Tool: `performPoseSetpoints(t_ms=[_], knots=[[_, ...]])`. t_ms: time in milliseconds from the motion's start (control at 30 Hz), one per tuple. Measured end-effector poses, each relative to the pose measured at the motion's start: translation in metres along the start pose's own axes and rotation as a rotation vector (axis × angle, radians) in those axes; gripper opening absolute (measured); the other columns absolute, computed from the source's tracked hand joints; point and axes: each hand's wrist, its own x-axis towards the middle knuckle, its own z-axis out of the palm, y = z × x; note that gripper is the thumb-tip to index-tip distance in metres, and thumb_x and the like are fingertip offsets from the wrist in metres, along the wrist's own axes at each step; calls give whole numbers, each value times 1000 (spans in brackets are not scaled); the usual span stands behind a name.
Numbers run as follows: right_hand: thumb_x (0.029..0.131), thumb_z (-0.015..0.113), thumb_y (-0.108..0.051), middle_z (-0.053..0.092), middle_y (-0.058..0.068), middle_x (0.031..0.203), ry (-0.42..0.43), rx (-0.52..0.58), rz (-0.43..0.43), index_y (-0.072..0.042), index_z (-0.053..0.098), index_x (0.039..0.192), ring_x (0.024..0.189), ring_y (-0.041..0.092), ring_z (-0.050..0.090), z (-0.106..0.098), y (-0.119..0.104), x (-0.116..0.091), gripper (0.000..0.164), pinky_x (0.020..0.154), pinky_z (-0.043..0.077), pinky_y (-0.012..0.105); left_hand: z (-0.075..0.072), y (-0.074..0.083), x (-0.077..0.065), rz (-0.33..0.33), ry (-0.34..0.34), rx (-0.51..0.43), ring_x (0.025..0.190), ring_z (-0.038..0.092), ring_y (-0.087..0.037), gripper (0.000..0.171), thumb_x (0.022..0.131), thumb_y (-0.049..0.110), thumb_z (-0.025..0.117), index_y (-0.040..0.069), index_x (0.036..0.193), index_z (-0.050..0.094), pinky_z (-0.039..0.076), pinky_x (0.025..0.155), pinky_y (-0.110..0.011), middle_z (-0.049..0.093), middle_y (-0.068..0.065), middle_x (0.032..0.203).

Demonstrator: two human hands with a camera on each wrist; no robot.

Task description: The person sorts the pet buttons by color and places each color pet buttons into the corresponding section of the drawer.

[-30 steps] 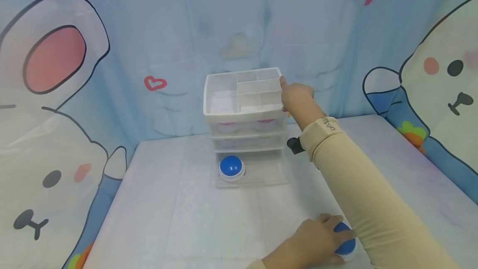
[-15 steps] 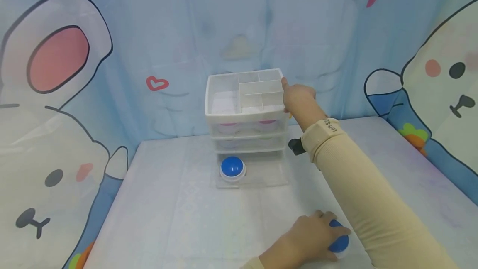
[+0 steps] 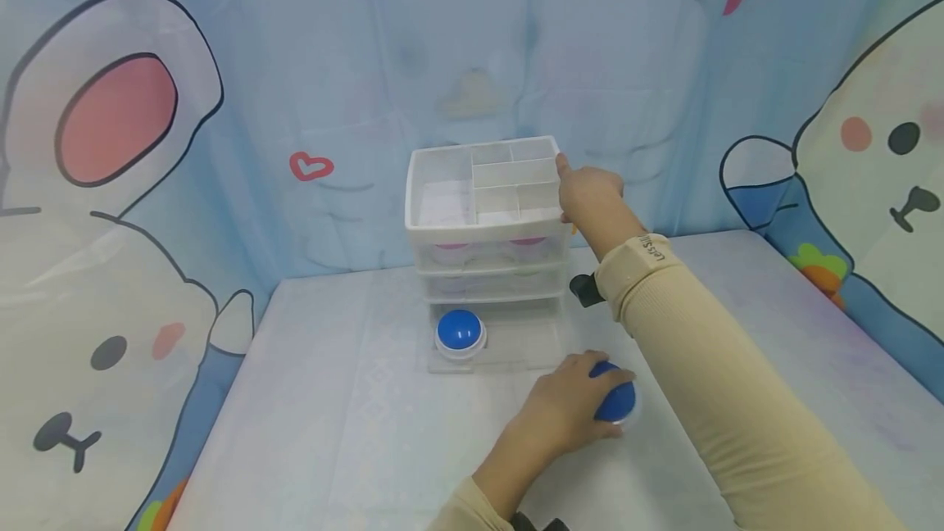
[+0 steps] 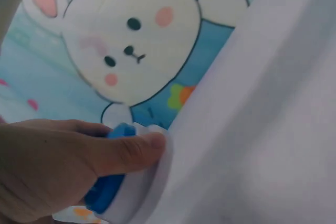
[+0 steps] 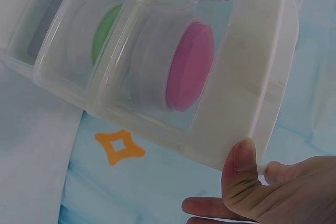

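My left hand grips a push button with a blue dome and white base over the front right of the table. Its thumb presses the white base in the left wrist view. A white plastic drawer unit stands at the back. My right hand holds its upper right corner, with the thumb on the rim. The clear bottom drawer is pulled out, and another blue push button sits in its left side. Behind the upper fronts, pink and green push buttons show.
A divided tray forms the top of the unit. Behind it hangs a blue curtain with cartoon rabbits. A pale cloth covers the table. A black wrist mount sits beneath my right wrist.
My left hand has carried the blue push button leftward and away from me, closer to the pulled-out drawer. The right hand stays on the unit's corner.
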Motion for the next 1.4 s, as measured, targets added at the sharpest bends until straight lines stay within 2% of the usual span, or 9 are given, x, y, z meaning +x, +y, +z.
performPoseSetpoints(t_ms=[133,233,433,533,633,867,1033,1233,1400], knots=[[91,64,-22,58,27,120,1,2,-2,-6,-9,151,98,31,57,0,1,-1,96,77,52,41,-6,-19,1,-66,179,-71,128,47,-15,68,78,52,72,41,138,43,54,89,-34,42,4,144],[90,64,-22,58,28,121,12,4,0,-7,-8,152,99,31,57,1,2,-1,96,77,51,41,-5,-32,3,-131,327,-162,129,48,-19,67,80,48,72,39,139,42,53,92,-37,41,1,145],[90,65,-21,57,28,122,20,7,6,-7,-7,152,100,31,57,2,2,0,96,78,51,42,10,-52,11,-272,603,-278,128,50,-24,65,81,38,74,30,136,42,49,97,-38,38,-2,145],[90,64,-21,58,27,121,13,9,14,-8,-8,152,100,31,57,3,2,1,96,78,51,42,18,-58,13,-308,674,-328,128,49,-25,65,80,34,76,27,135,42,49,98,-39,37,-3,145],[90,64,-22,58,26,120,8,5,18,-7,-8,152,100,31,57,3,2,1,96,78,51,41,25,-62,14,-316,683,-360,130,48,-27,64,80,31,76,28,135,42,48,99,-41,35,-4,145],[90,64,-20,56,27,124,23,7,16,-7,-5,152,103,32,57,4,3,0,94,80,52,43,32,-68,18,-339,590,-357,135,42,-24,63,82,32,73,35,138,44,43,105,-38,34,-2,147],[91,64,-21,59,26,119,28,7,20,-7,-6,152,99,31,57,4,2,0,94,79,51,42,29,-72,18,-350,544,-309,134,42,-22,62,81,37,72,37,138,47,41,107,-36,39,-2,145],[91,63,-21,59,26,118,34,0,7,-7,-6,152,96,30,56,4,1,-2,93,74,49,40,25,-77,16,-390,509,-271,130,45,-24,63,80,44,72,33,138,50,42,107,-40,44,-6,142],[91,63,-21,59,26,118,37,-4,1,-7,-6,152,96,29,57,4,0,-2,93,73,49,38,22,-82,18,-427,475,-192,124,48,-24,65,79,51,71,33,137,51,45,104,-40,47,-7,137]])
